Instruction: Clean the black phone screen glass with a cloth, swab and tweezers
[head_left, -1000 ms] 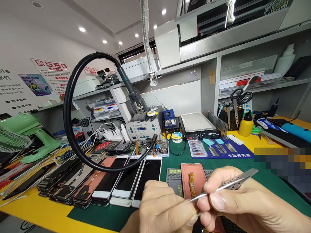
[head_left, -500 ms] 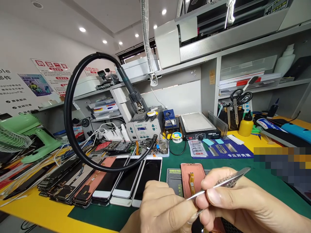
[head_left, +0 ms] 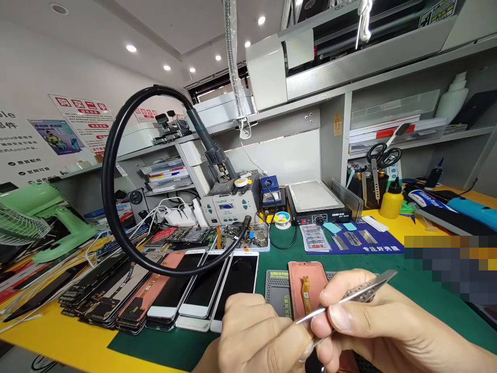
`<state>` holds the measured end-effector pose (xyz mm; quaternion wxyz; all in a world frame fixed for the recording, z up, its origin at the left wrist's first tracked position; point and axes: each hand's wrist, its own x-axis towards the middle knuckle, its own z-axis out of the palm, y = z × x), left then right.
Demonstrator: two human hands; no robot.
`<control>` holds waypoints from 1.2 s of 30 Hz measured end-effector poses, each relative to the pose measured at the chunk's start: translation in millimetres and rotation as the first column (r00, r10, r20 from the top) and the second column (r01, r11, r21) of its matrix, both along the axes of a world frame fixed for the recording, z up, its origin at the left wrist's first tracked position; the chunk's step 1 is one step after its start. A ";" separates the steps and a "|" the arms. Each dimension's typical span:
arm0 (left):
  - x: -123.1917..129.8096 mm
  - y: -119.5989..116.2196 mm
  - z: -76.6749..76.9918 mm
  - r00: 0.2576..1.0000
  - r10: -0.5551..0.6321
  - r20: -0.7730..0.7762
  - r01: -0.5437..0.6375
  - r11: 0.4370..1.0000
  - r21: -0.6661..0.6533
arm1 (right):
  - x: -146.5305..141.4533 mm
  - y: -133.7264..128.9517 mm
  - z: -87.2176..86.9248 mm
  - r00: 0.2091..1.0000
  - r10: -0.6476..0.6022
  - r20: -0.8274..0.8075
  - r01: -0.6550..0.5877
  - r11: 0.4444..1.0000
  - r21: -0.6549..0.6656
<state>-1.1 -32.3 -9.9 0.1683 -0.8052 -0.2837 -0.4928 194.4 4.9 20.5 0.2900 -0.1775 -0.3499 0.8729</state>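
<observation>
Perforated metal tweezers (head_left: 373, 285) — clamped in the right hand (head_left: 368, 321), slanted, arms parted beside the left hand (head_left: 258, 334).

Right grip: thumb and fingers closed around tweezers. Left grip: fingers curled inward, underside hidden — cannot tell whether closed on anything. Just beyond the hands: pink phone panel (head_left: 306, 272) with gold flex cable (head_left: 306, 295), partly over a gray printed pad (head_left: 277, 298), partly covered by right hand. To the left: white-bordered phones (head_left: 205, 282) in a slanted row on green mat (head_left: 159, 347). Farther back on the table (head_left: 73, 336): hot-air station (head_left: 233, 204), solder spool (head_left: 282, 220), flat heating plate (head_left: 316, 199).
</observation>
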 end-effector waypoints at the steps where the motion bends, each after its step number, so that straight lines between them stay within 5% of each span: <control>1: -0.8 0.3 -6.2 1.000 0.013 -0.004 -0.013 1.000 -0.003 | 0.1 -0.2 0.6 1.000 0.000 0.002 0.000 1.000 0.011; 6: -4.8 1.2 -27.8 0.993 0.089 -0.082 -0.093 0.995 -0.048 | 0.3 -1.0 -0.1 1.000 0.018 -0.008 -0.017 0.999 0.035; 16: -7.5 -4.6 -28.3 0.995 0.100 -0.009 -0.100 0.995 -0.029 | -0.6 -1.9 -11.2 0.994 0.040 -0.102 -0.031 0.996 0.082; 25: -8.7 -2.2 -50.8 0.980 0.181 -0.079 -0.187 0.979 -0.079 | -2.9 -1.3 -10.4 0.992 0.028 -0.120 -0.021 0.998 0.061; 36: -5.3 -1.4 -36.6 0.981 0.188 -0.043 -0.189 0.982 -0.017 | -3.3 -2.8 -15.3 0.995 0.017 -0.099 -0.015 1.000 0.024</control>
